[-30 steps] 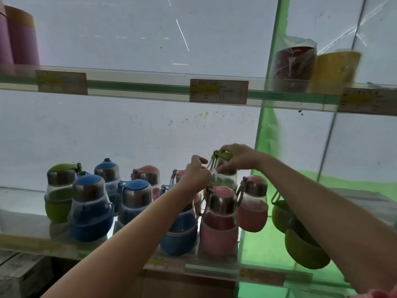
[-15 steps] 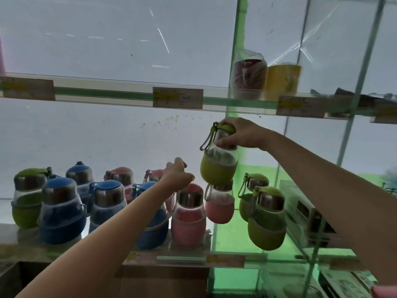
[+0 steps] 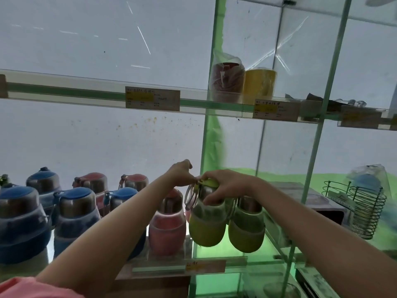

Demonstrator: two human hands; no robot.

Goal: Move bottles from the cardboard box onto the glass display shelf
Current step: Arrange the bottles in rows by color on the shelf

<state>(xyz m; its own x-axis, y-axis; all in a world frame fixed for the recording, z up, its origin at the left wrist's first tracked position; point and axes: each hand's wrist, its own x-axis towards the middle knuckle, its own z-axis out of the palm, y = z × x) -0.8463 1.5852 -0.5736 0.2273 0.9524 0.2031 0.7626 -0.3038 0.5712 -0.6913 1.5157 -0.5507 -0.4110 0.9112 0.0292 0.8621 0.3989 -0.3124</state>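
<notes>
Head: glass shelf, white wall; right hand grips green bottle, left hand unclear.

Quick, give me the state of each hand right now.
Left hand: fingers curled at the green bottle's lid; whether it grips anything cannot be told.
Right hand: grips the green bottle by its top.
</notes>
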